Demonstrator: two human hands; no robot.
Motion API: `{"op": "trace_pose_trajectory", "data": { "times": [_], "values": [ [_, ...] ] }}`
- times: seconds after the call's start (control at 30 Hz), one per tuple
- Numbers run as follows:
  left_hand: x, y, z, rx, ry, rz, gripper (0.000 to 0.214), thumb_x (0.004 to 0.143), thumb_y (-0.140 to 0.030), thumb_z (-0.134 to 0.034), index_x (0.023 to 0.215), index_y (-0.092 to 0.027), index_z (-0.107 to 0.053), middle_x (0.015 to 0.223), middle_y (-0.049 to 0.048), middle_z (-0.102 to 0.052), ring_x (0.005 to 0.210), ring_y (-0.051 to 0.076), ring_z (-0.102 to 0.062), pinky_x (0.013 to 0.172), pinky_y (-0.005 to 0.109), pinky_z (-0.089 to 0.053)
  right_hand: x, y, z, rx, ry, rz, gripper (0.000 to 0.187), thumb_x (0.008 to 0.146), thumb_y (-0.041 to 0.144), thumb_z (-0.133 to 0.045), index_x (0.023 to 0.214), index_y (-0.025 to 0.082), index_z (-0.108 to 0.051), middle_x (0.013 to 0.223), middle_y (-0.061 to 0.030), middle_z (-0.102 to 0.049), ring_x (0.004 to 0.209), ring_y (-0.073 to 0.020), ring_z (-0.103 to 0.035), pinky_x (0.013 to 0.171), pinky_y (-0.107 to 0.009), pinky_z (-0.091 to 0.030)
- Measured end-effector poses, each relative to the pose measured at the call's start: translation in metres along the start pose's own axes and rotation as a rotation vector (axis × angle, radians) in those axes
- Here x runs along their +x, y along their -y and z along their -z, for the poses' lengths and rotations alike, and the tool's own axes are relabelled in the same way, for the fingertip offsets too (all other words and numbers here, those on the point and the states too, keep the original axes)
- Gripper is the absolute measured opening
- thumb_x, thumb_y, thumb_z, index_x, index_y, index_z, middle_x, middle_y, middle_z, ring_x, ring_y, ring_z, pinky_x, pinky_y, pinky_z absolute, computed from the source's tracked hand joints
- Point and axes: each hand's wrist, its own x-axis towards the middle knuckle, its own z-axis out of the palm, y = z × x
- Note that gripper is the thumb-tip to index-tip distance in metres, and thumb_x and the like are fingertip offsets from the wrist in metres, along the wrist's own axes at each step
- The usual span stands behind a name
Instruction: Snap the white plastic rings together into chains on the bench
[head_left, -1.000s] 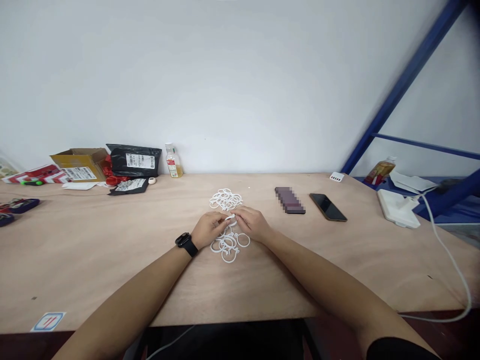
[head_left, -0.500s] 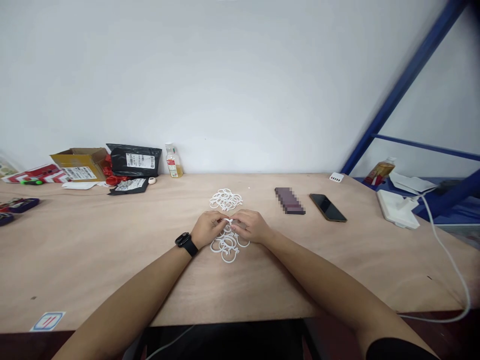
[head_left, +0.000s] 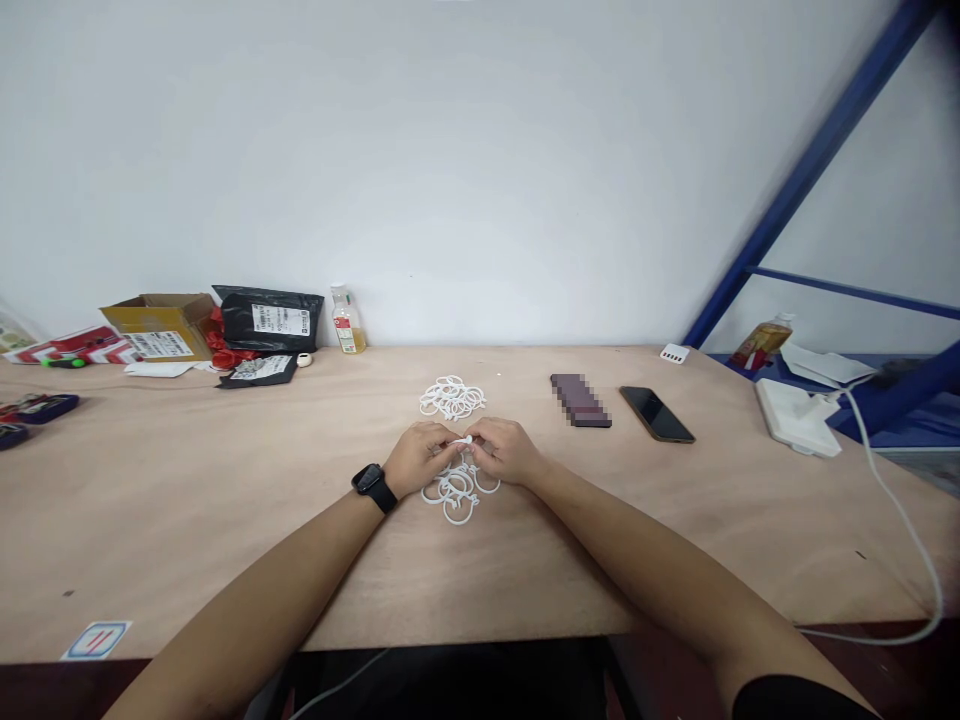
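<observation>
Between the fingertips of my left hand [head_left: 417, 458] and my right hand [head_left: 507, 451] is a small white plastic ring [head_left: 463, 441], pinched from both sides. My fingers cover most of it. Right below the hands, on the table, lies a loose pile of white rings [head_left: 456, 490] with small tabs, partly under my fingers. Beyond the hands sits a second heap of white rings [head_left: 452, 398]. A black watch [head_left: 370, 484] is on my left wrist.
To the right lie a pixelated dark object [head_left: 581, 400] and a phone [head_left: 657, 414]. A white power adapter [head_left: 796, 416] with a cable stands farther right. Along the wall at left are a bottle [head_left: 347, 320], a black parcel [head_left: 268, 319] and an open cardboard box [head_left: 159, 328].
The held ring has turned and shifted slightly right between my fingertips. My right fingers have closed in more tightly. Both ring piles look the same.
</observation>
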Motion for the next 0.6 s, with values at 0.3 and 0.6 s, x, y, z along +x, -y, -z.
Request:
{"op": "trace_pose_trajectory", "data": {
  "times": [0.3,0.6],
  "values": [
    [0.0000,0.0008,-0.0007,0.019,0.053,-0.020,0.032,0.094,-0.042,-0.049,0.086,-0.020,-0.071,0.080,0.0049,-0.071,0.076,0.016,-0.063,0.077,0.028,-0.047,0.0016,0.0024,0.0011,-0.053,0.037,-0.010,0.013,0.080,0.019,-0.049,0.083,0.020,-0.062,0.074,-0.0029,-0.064,0.070,-0.0162,-0.058,0.068,-0.026,-0.045],
    [-0.0001,0.0007,-0.0033,0.062,0.112,-0.064,0.029,0.094,-0.040,-0.049,0.088,-0.020,-0.070,0.081,0.0045,-0.070,0.078,0.017,-0.062,0.076,0.029,-0.046,0.0015,-0.0026,-0.0023,-0.010,0.031,-0.022,0.015,0.076,0.015,-0.048,0.077,0.019,-0.062,0.070,-0.0028,-0.062,0.068,-0.0159,-0.056,0.066,-0.026,-0.043]
  ]
}}
